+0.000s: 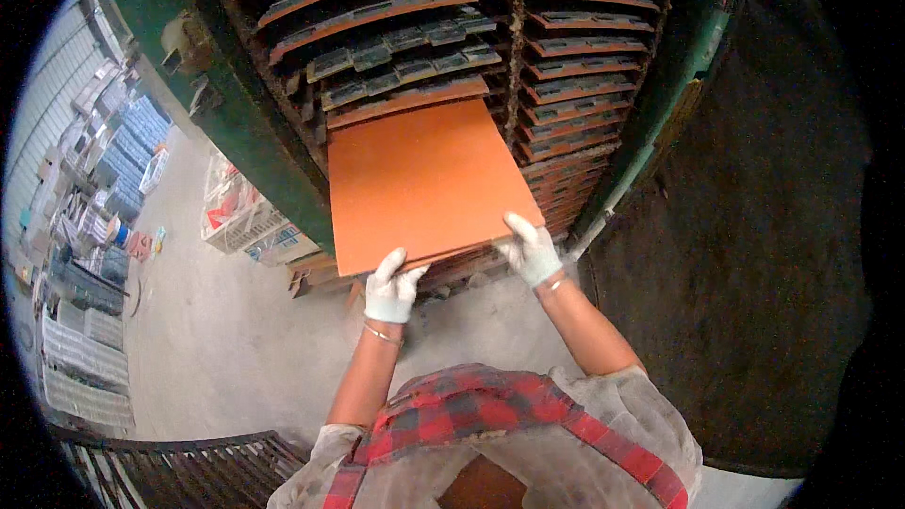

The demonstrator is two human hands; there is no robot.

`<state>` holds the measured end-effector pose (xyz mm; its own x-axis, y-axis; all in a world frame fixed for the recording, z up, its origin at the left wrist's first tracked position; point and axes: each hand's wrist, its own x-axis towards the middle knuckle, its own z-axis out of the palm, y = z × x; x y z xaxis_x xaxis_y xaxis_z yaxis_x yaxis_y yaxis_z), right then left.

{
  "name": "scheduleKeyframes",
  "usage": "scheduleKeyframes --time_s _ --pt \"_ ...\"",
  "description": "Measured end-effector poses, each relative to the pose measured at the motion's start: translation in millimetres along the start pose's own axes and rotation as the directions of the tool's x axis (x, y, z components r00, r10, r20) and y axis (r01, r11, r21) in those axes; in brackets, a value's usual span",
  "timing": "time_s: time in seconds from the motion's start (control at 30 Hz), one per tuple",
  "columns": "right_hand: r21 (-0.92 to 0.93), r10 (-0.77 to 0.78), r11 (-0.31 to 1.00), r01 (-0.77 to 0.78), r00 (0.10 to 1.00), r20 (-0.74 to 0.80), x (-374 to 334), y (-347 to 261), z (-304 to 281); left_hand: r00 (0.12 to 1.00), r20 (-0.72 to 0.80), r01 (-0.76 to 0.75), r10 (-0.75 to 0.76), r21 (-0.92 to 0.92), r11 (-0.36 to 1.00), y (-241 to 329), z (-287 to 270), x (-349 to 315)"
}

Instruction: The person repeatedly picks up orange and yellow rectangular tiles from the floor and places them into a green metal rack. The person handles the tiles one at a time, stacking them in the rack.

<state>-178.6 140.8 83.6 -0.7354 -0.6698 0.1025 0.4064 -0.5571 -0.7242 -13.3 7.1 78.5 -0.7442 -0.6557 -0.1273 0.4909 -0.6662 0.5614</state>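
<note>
A flat orange board [424, 179] lies level between me and a tall rack, its far edge at one of the rack's slots. My left hand [392, 290], in a white glove, pinches the near edge left of its middle, thumb on top. At the near right corner my right hand [528, 251], gloved the same way, grips the board with its thumb above and fingers beneath. A second thin edge shows under the near side; I cannot tell whether it is another board. How far the board reaches into the slot is hidden.
The green-framed rack [275, 123] holds orange boards [592, 47] in two columns, some carrying dark rectangular pieces [405, 38]. Left of it stands a white plastic crate [247, 231]. A dark panel [726, 254] rises at right, a slatted dark rack [179, 467] at lower left.
</note>
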Motion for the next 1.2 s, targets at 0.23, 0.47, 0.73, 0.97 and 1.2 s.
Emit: scheduleKeyframes --time_s 0.23,0.47,0.73,0.97,1.2 --pt "0.268 0.037 0.963 -0.023 0.998 -0.047 61.7 21.1 -4.7 0.91 0.24 -0.408 0.338 0.372 0.833 -5.2 -18.3 62.9" --pt "0.237 0.028 0.971 -0.024 1.0 -0.013 123.8 12.9 5.6 0.935 0.178 -0.347 0.306 0.287 0.893 13.9 2.9 118.8" --pt "0.206 0.028 0.978 -0.024 1.0 -0.014 153.8 2.7 9.3 0.988 0.055 -0.147 0.146 0.025 0.989 14.1 13.1 155.5" --pt "0.166 0.006 0.986 -0.005 1.0 -0.009 162.3 2.3 -5.6 0.998 -0.01 -0.067 0.066 -0.036 0.997 12.7 28.0 160.5" --pt "-0.453 -0.343 0.836 0.31 0.939 0.011 153.0 19.3 -30.6 0.985 0.074 -0.166 0.157 0.135 0.977 9.3 22.6 150.1"
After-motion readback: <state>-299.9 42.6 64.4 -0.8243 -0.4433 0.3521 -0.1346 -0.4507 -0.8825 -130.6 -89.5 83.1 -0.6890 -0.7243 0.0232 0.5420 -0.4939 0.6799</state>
